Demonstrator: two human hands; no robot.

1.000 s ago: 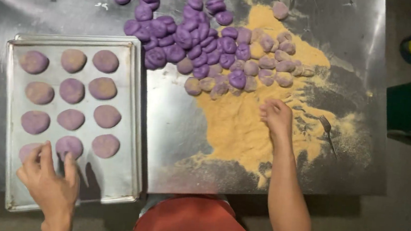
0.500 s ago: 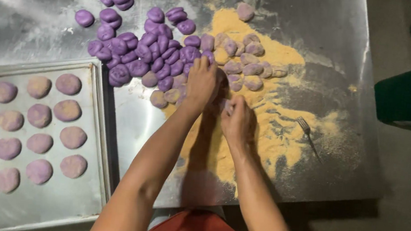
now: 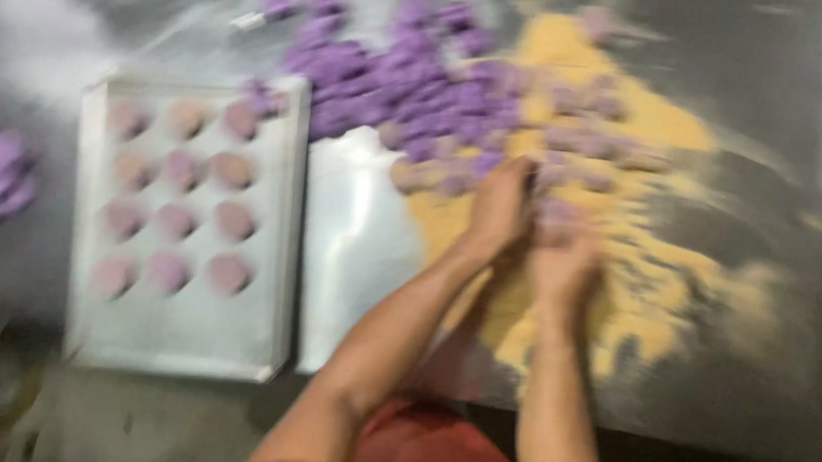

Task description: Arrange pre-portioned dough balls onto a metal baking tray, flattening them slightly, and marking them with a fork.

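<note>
Flanking hands: tray (image 3: 174, 344) (left), purple balls (image 3: 386, 78).

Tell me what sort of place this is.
Probably a food-preparation kitchen or small bakery: a steel worktable, a metal tray of flattened dough rounds, purple dough pieces and yellow crumb coating.

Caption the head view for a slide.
Both hands work purple dough pieces over yellow flour beside a filled tray.

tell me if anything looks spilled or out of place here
Yellow powder is strewn loose across the metal table, thinning into scattered patches toward its right side. One purple dough piece overlaps the tray at its top corner. The picture is blurred, so finer faults cannot be judged.
</note>
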